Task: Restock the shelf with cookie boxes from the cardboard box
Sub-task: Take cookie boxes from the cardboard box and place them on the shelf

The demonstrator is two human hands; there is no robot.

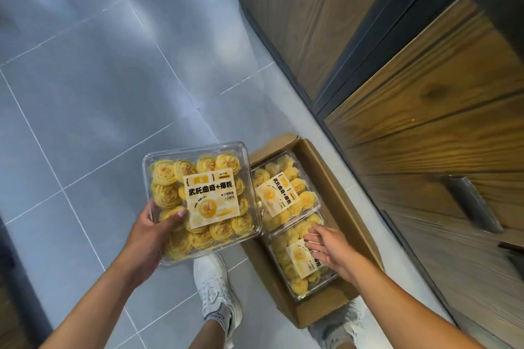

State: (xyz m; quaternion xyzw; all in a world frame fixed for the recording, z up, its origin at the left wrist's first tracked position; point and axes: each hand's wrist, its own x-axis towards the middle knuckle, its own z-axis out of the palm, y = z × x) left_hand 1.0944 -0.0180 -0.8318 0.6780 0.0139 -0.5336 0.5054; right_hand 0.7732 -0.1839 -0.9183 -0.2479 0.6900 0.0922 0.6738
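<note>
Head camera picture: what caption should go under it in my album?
Left hand holds one cookie box while right hand reaches over a second cookie box in the cardboard box.

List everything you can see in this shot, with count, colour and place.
Floor: one, grey tiles, underfoot.
Wooden unit: one, brown with dark frame, right side.
Cardboard box: one, brown, on the floor beside the wooden unit.
Far cookie box: one, clear with yellow cookies, in the cardboard box.
Near cookie box: one, same colours, in the cardboard box.
Held cookie box: one, same colours, raised left of the cardboard box.
Shoes: two, white, left shoe and right shoe on the floor.
Left hand: one, grips the held cookie box.
Right hand: one, fingers straight, over the near cookie box.
</note>
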